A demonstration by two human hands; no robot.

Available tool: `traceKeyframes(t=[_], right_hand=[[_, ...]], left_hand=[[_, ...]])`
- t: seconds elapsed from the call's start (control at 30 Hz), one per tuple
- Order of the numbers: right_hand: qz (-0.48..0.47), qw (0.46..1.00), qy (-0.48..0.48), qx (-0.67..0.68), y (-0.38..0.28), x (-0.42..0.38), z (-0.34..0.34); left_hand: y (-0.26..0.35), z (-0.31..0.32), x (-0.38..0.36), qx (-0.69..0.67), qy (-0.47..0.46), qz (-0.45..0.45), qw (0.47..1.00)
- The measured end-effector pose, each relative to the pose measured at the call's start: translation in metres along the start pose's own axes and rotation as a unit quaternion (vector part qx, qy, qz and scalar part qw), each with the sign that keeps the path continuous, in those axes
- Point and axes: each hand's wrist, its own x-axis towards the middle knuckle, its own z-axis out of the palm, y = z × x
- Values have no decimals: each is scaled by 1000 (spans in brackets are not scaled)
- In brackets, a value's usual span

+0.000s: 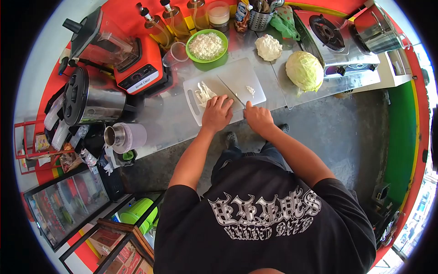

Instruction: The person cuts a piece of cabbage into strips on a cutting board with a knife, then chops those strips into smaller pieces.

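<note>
Where the counter begins at the left, a steel pot with a black lid (86,98) is seen, and beside it an orange-based blender (132,59) with a clear jug. Just below them a steel cup (119,136) lies on its side.

Next, a white cutting board (253,75) is laid on the metal counter (169,118). On its left part a small heap of pale cabbage strips (203,93) is found. The left hand (217,113) is pressed flat at the board's near edge, fingers together and curled forward, fingertips just beside the strips — whether they touch them cannot be told. The right hand (258,118) is closed around the handle of a knife (231,91), whose blade is laid slantwise across the board, pointing away; a few shreds (250,90) lie right of the blade.

Behind the board, a green bowl (212,58) of shredded cabbage is set. Further right a white lump (268,47) is placed, then a whole cabbage (304,71) on a clear sheet — and last a gas stove (335,41) with a steel pot (376,29).
</note>
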Motion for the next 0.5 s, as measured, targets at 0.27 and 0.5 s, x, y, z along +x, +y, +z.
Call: traceKeyframes(t=[0.27,0.5], right_hand=[[23,999,-24,-8,-10,-4,8],[-18,999,12,-26,-8,9,0]], left_hand=[[0,2,-3,-2,4,-8,1000],[0,0,-1,-22,5,-7,1000]])
